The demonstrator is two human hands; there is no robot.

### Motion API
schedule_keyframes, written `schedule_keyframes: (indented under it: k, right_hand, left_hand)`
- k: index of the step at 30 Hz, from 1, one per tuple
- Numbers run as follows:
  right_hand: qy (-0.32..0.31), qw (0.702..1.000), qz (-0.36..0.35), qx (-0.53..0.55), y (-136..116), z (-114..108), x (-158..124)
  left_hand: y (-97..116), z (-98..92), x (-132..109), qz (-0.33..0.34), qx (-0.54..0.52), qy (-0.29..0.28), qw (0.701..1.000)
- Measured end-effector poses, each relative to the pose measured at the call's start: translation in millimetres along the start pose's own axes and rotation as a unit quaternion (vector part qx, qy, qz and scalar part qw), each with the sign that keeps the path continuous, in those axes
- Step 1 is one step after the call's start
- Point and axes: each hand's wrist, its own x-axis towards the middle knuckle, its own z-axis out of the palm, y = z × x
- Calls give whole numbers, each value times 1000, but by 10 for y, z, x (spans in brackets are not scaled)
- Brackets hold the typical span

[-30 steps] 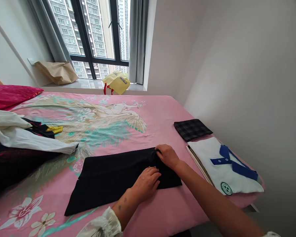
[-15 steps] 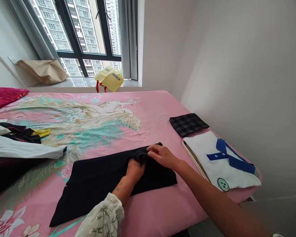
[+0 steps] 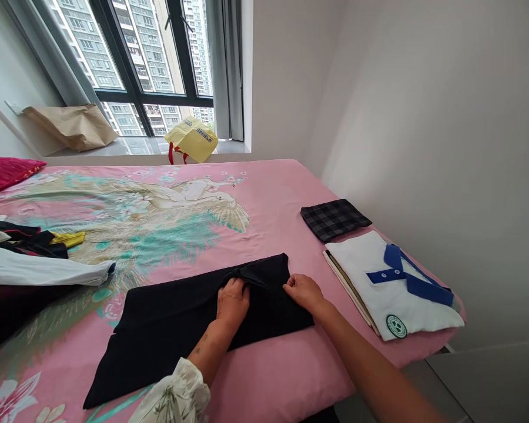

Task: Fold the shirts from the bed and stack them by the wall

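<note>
Across the near part of the bed lies a black garment [image 3: 167,320], flat and lengthwise, which looks like folded trousers. My left hand [image 3: 233,302] rests on its middle, fingers closed on a bunched fold of the cloth; the fingertips are partly hidden. At the garment's right end, my right hand [image 3: 305,292] has thumb and fingers pinched together on the black cloth near its edge.
The bed has a pink patterned sheet [image 3: 273,194]. To the right lie a folded white polo shirt [image 3: 357,258] and a dark checked cloth [image 3: 335,218]. Loose clothes [image 3: 39,264] are heaped at left. A yellow bag [image 3: 194,140] and brown paper bag [image 3: 77,126] sit by the window.
My right hand has moved right and slightly down, away from my left hand to the garment's right end. The raised bunch of cloth between the hands now lies flatter.
</note>
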Motion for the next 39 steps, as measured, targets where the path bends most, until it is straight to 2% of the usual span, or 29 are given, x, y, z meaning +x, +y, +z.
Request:
schedule_keyframes:
  k: [6,10,12,13,15,19,21,24,28,30,35,39]
  right_hand:
    - [16,1000,-9,10,15,34,-56]
    - [26,999,-11,17,24,59,-82]
    - [36,999,-15,20,30,73,-91]
    - [40,999,-17,23,35,76,-96]
    - [38,998,-16,38,50,72,-110]
    - [26,995,-21,89,78,53,-172]
    - [55,992,-43,103,82,62,-221]
    - [96,987,-75,109,85,101,-290]
    - [99,984,-119,90,120,155,-329]
    - [98,983,-133,79,139,170,-331]
    - [74,987,-111,91,121,121,-286]
    - [25,989,-43,136,38,-5,-128]
  left_hand:
    - [-44,-48,-98,-8,-6,-4,1000]
    - [-47,-128,-110,-29,29,-56,998]
    - [-62,-151,-130,-40,40,-65,996]
    - [-71,-153,-148,-39,39,-54,997]
    - [-87,-141,-202,-11,38,2,999]
    - [-58,-117,-277,114,74,171,976]
    - [3,-146,-230,174,100,199,959]
    - [127,-248,-49,215,120,158,956]
    - [215,-378,116,150,66,110,980]
    - [184,-387,67,136,36,105,984]
    - [6,-234,-241,215,64,35,974]
    - [-2,-56,-330,263,102,63,957]
